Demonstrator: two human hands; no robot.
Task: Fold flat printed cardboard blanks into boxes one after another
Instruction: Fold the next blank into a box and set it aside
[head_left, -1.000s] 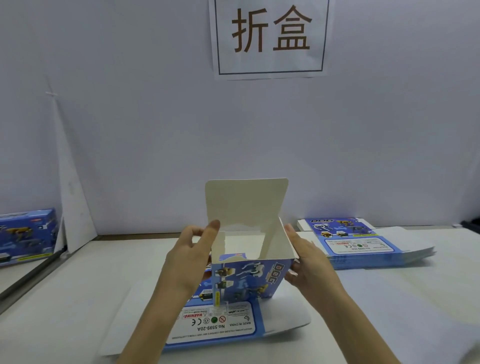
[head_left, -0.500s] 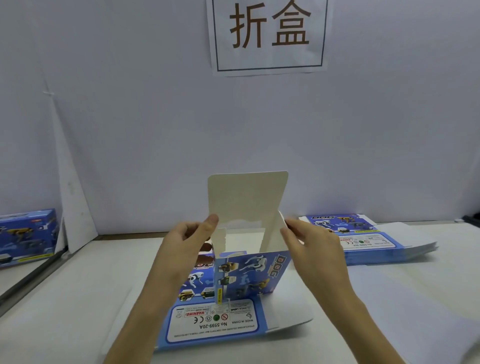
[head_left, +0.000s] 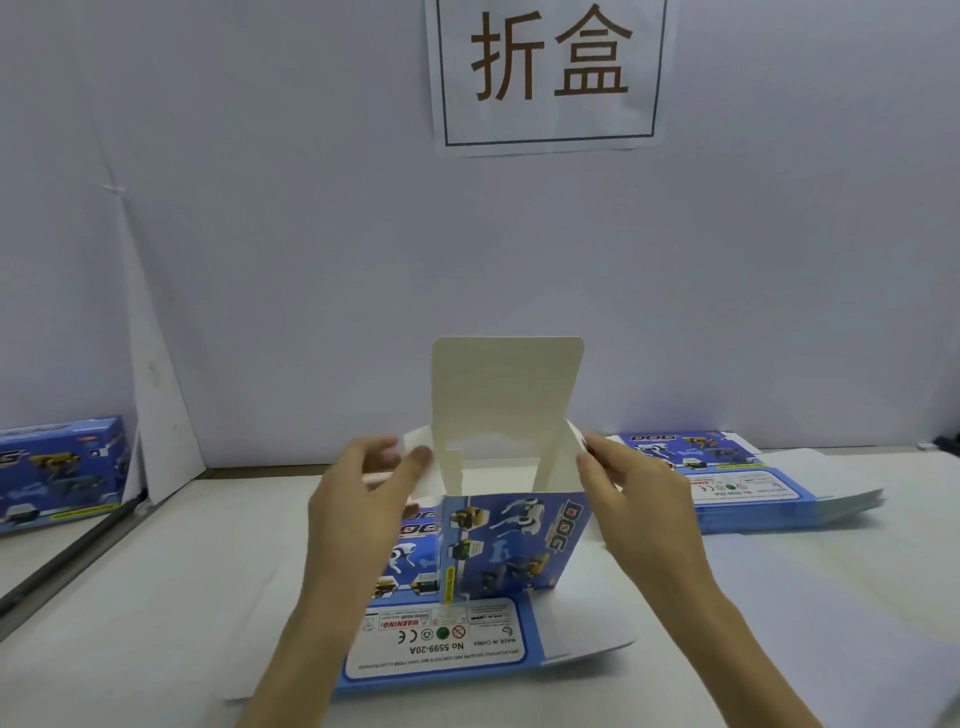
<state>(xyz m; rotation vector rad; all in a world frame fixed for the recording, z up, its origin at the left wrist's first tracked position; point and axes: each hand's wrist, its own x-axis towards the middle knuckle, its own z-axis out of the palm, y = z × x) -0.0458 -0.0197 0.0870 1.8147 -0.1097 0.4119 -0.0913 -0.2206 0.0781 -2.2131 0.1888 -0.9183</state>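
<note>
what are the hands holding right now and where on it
The half-folded blue printed cardboard box: the left hand pinches its left top side flap, the right hand its right top side flap.

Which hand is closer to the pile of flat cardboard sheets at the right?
Right. The right hand, pinching the box flap, is just left of the pile; the left hand is beyond the box.

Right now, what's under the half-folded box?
A flat blank lies on the table under the box, its white label panel showing nearest the camera. The box and left hand cover part of it, so contact there can't be seen.
</note>
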